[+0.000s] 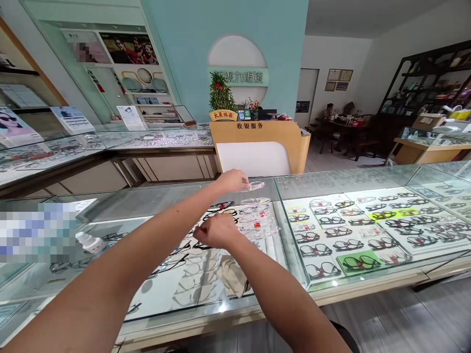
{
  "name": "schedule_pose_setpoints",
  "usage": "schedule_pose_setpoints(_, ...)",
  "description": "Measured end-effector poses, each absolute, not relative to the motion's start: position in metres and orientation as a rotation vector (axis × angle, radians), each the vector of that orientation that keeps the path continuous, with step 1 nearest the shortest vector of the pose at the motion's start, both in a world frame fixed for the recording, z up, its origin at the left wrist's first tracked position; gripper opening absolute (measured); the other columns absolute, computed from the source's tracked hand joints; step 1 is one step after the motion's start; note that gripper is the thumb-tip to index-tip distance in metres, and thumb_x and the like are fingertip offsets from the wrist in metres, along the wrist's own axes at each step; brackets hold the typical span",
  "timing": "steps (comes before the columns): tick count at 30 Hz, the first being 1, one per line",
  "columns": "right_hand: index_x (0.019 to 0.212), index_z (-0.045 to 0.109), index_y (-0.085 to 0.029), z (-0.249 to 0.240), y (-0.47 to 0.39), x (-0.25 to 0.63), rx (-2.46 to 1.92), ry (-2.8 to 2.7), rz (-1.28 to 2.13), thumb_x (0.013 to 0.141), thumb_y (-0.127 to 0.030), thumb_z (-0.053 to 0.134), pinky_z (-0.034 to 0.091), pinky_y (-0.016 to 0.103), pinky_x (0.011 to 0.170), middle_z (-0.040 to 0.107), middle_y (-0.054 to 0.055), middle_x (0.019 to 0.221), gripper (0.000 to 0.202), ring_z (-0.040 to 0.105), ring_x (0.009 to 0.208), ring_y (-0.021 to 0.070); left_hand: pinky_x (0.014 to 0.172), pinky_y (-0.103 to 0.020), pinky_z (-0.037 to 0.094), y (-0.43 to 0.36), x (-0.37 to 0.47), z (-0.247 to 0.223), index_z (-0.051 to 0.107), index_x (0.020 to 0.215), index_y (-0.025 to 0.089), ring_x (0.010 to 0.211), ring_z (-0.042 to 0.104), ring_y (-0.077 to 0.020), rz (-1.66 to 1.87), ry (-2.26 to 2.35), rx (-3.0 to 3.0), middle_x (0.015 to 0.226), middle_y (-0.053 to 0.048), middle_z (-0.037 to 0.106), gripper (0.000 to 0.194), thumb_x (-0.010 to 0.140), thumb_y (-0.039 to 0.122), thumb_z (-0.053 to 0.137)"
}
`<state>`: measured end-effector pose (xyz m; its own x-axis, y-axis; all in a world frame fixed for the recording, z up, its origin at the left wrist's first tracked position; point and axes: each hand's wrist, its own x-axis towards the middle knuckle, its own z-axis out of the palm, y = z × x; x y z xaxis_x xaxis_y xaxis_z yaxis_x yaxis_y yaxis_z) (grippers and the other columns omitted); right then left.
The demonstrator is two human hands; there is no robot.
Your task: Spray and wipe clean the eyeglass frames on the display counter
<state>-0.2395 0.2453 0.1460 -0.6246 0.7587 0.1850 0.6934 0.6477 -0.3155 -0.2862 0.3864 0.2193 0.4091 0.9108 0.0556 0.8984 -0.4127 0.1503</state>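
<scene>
My left hand reaches far across the glass counter, its fingers pinched on a pair of clear-framed eyeglasses near the back edge. Closer to me, my right hand is closed over the counter; what its fingers hold, if anything, is hidden. Dark eyeglasses lie right by its fingertips. To the right of it, several clear eyeglasses with small red tags sit in a row. A beige cloth rests on the glass below my right wrist.
A white bottle stands left of my left forearm. The glass display case extends right, with many eyeglasses inside. Beyond it are a wooden cashier desk and another display counter. Two people sit at a distant table.
</scene>
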Motion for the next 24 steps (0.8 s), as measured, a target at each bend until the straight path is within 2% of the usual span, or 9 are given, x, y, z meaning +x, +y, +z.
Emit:
schedule_pose_setpoints(4,0.103,0.083,-0.023,0.144,0.253,-0.237,-1.172,-2.537,0.335,0.103,-0.055,0.044,0.053,0.036,0.083,0.084,0.009,0.103,0.051,0.078,0.102,0.0285,0.063,-0.029,0.039,0.415,-0.263,0.196,0.085,0.089,0.027,0.079,0.069,-0.0218,0.044,1.623,2.537,0.09,-0.004,0.082,0.026,0.075,0.045,0.073)
schedule_pose_setpoints(7,0.108,0.082,-0.021,0.14,0.26,-0.236,-1.19,-2.535,0.36,0.101,-0.054,0.049,0.056,0.038,0.085,0.084,0.011,0.106,0.046,0.078,0.104,0.0302,0.063,-0.028,0.04,0.429,-0.257,0.184,0.085,0.088,0.028,0.079,0.069,-0.0217,-0.022,1.638,2.529,0.087,-0.004,0.082,0.026,0.073,0.046,0.074)
schedule_pose_setpoints(13,0.124,0.075,-0.023,0.138,0.266,-0.237,-1.179,-2.513,0.422,0.098,-0.052,0.054,0.058,0.041,0.089,0.081,0.012,0.121,0.045,0.076,0.11,0.0313,0.069,-0.029,0.043,0.445,-0.252,0.169,0.085,0.088,0.028,0.085,0.07,-0.0231,-0.093,1.637,2.549,0.099,-0.006,0.084,0.025,0.074,0.046,0.076)
schedule_pose_setpoints(18,0.133,0.071,-0.025,0.138,0.269,-0.235,-1.171,-2.516,0.419,0.096,-0.051,0.057,0.059,0.04,0.089,0.078,0.01,0.131,0.048,0.074,0.117,0.0301,0.069,-0.029,0.044,0.446,-0.247,0.158,0.085,0.086,0.027,0.087,0.071,-0.0232,-0.119,1.603,2.569,0.099,-0.007,0.084,0.025,0.074,0.046,0.074)
schedule_pose_setpoints(24,0.135,0.07,-0.024,0.136,0.272,-0.235,-1.186,-2.528,0.419,0.097,-0.05,0.056,0.059,0.041,0.087,0.078,0.01,0.131,0.048,0.075,0.114,0.0314,0.068,-0.029,0.045,0.439,-0.242,0.161,0.085,0.083,0.027,0.084,0.071,-0.0238,-0.095,1.6,2.597,0.091,-0.006,0.083,0.02,0.072,0.042,0.077)
